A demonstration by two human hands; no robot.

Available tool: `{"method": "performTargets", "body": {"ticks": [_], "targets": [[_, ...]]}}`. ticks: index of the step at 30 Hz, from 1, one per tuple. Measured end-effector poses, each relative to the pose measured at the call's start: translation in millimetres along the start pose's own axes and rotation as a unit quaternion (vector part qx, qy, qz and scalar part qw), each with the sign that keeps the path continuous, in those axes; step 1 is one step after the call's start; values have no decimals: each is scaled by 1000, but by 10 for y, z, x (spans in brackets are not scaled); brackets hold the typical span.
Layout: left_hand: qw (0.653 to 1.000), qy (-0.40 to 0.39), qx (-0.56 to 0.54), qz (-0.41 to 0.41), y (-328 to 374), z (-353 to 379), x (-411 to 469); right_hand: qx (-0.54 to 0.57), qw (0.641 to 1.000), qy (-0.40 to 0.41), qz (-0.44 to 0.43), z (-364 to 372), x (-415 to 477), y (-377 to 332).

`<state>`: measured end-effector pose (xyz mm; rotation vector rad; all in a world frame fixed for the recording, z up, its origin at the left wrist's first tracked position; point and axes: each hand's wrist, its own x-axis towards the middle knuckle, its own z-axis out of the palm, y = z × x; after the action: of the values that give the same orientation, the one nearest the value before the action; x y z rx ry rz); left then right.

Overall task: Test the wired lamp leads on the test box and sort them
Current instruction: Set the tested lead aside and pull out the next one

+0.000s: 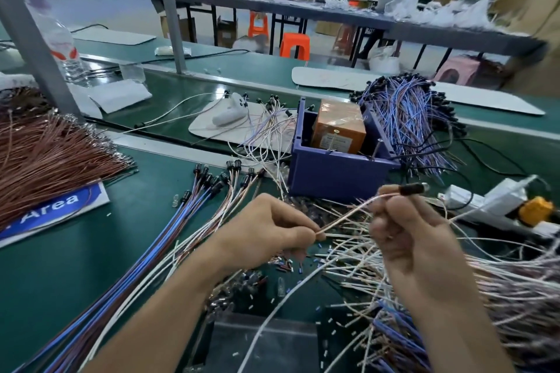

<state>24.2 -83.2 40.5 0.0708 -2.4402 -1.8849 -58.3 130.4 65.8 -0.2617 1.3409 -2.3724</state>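
A wired lamp lead (pixel 348 212) with a black lamp holder (pixel 410 189) at its end stretches between my two hands. My right hand (pixel 406 233) grips it just behind the holder. My left hand (pixel 272 230) pinches the pale wire's other end between thumb and fingers. Behind them stands the blue bin (pixel 333 172) with the orange test box (pixel 339 127) inside. Sorted leads (pixel 194 200) with black holders lie fanned out to the left on the green bench (pixel 60 266). A loose pile of white and blue leads (pixel 500 288) lies under my right forearm.
A thick bundle of brown wires (pixel 45 154) covers the left of the bench over a blue "Area" sign (pixel 54 206). A heap of blue and purple leads (pixel 409 112) sits behind the bin. A white power strip (pixel 491 197) and a yellow tool (pixel 535 209) lie at right.
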Motion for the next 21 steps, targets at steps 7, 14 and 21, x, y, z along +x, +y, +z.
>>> {"method": "performTargets", "body": {"ticks": [7,14,21], "targets": [[999,0,-52,0,-21,86,34,-148,988,31,-41,130,-28,110],[994,-54,-11,-95,-104,-147,28,2,984,178,-10,-103,72,-46],[970,-63,94,-216,-170,-787,-204,20,972,225,-67,-296,120,-167]]}}
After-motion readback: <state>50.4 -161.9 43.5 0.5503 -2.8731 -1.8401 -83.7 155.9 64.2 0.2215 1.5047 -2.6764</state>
